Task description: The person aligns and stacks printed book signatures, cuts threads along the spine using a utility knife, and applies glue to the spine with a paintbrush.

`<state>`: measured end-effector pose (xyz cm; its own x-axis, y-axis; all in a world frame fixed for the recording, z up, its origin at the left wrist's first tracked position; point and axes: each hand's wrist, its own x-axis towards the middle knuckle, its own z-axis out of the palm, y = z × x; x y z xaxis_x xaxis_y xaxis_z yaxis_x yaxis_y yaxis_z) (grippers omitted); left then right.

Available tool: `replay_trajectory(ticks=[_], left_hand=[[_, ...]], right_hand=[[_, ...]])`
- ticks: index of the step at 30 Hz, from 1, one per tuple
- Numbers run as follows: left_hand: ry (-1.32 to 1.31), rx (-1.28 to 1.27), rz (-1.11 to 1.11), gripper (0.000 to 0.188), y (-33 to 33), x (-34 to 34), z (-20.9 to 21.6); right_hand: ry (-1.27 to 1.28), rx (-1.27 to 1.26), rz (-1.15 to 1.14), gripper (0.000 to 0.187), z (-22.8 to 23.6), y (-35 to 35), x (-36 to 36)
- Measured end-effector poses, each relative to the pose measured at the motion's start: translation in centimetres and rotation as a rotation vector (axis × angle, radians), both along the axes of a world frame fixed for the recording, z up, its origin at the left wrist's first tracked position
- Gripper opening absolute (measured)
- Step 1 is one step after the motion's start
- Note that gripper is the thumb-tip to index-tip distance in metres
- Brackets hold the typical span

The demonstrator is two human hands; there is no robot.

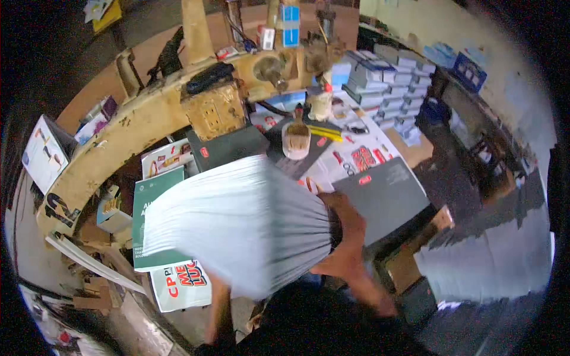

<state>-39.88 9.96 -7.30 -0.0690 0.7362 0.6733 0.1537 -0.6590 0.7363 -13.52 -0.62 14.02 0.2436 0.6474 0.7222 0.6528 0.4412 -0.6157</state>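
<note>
Paper stack (pixel 237 219): thick, white, fanned into ridges, held up over the near middle of the bench, blurred at its near edge. Right hand (pixel 346 234) at the stack's right end, fingers closed around the gathered edges. Left hand (pixel 219 289) at the near-left edge, mostly hidden by sheets; cannot tell how its fingers stand. Green printed cover (pixel 159 187) partly under the stack, left. Dark grey cover (pixel 383 199) just right of the right hand. Far side: white tub (pixel 296 148) with a brush, yellow strip (pixel 326 133) beside it; booklet piles (pixel 389 89) far right
</note>
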Motion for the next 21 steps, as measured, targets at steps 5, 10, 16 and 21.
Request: replay_trajectory(ticks=[5,10,16,21], left_hand=[[-0.824,-0.685,-0.418,0.063,-9.0,1.2,10.1],[-0.83,-1.285,-0.687,0.078,-7.1,-1.3,15.4],[-0.123,-1.275,-0.477,0.053,-9.5,-2.1,9.8],[0.021,-1.214,-0.493,0.077,-8.6,-6.9,8.2]], right_hand=[[-0.53,0.076,0.002,0.045,2.4,-0.1,0.3],[-1.029,0.171,0.029,0.038,-4.2,-0.2,0.6],[-0.791,-0.101,0.076,0.028,-13.0,-8.9,-1.7],[-0.07,-0.658,0.12,0.041,-11.4,-14.2,-0.7]])
